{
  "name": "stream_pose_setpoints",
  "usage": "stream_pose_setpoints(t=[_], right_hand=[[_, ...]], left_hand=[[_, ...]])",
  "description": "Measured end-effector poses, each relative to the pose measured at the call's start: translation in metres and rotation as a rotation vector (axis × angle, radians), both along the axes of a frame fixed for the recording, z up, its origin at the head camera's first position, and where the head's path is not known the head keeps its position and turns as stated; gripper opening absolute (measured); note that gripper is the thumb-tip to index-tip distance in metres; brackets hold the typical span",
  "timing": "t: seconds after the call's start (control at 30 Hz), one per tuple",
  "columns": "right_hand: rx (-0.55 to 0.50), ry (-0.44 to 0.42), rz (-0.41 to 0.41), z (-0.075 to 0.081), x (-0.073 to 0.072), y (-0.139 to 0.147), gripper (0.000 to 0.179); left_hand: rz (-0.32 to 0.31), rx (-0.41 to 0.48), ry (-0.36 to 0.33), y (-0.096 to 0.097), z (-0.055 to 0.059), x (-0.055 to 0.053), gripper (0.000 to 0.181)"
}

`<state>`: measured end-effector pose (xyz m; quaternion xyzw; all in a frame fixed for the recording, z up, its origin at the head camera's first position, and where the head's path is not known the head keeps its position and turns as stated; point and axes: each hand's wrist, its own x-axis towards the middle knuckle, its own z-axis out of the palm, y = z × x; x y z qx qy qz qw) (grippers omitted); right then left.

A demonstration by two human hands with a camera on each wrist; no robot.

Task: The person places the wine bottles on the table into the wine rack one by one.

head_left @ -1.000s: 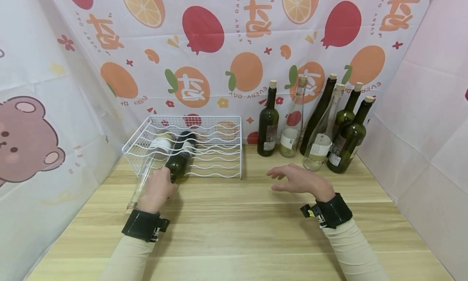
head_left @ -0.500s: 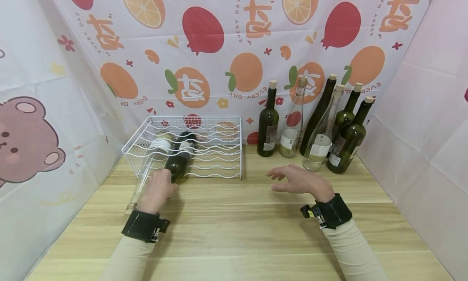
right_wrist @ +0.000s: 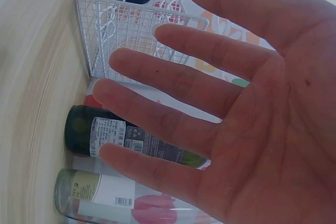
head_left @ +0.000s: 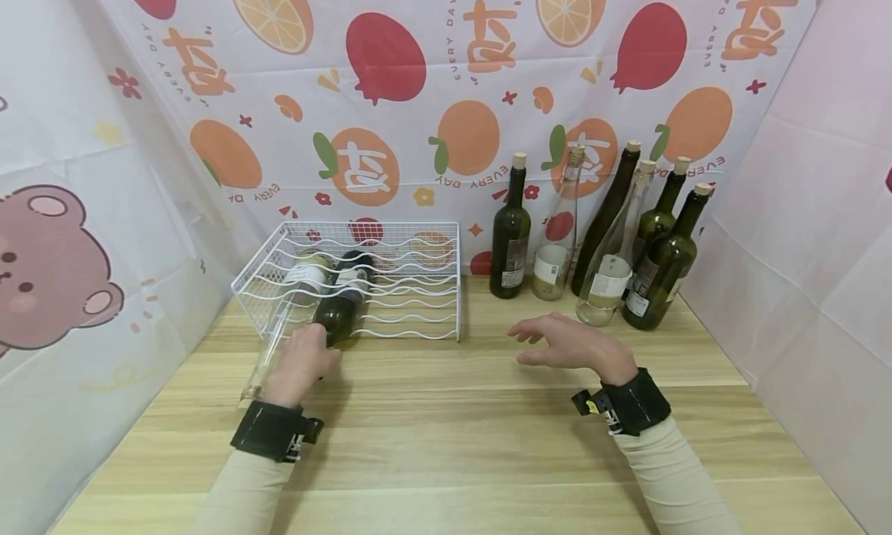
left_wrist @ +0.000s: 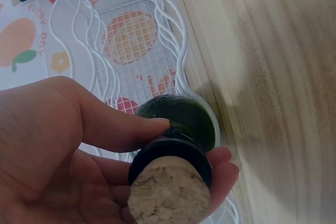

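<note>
ROOM: table (head_left: pixel 432 442) stretches from white wire rack (head_left: pixel 458 303) to my right hand (head_left: pixel 571 345), fingers spread, released | THING: dark green bottle (head_left: pixel 337 314), corked, lies in rack, neck past front edge, gripped by my left hand (head_left: pixel 300 365) | COUNT: one clear bottle (head_left: pixel 307 276) beside it; six upright bottles (head_left: pixel 510 248)

The head view looks down from behind the gripping left hand (head_left: pixel 301 362); the left wrist's closely faces the cork (left_wrist: pixel 169 191); the right wrist's, rightward, faces the rack (right_wrist: pixel 134 32) all share.
</note>
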<state>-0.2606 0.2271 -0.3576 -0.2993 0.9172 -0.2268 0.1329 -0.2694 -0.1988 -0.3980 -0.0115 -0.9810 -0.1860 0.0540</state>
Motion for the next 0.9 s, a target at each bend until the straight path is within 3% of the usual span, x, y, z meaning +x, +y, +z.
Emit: stream_pose_setpoints(t=[0.6, 0.73, 0.9], right_hand=[[0.007, 0.019, 0.018, 0.003, 0.0, 0.001, 0.047], [0.005, 0.017, 0.02, 0.003, 0.0, 0.001, 0.047], [0.001, 0.001, 0.015, 0.002, 0.0, 0.001, 0.047]], left_hand=[[0.016, 0.03, -0.123, 0.001, 0.0, -0.001, 0.011], [0.004, 0.034, -0.098, 0.0, -0.002, 0.0, 0.012], [0.005, -0.02, 0.032, 0.0, -0.008, -0.001, 0.024]])
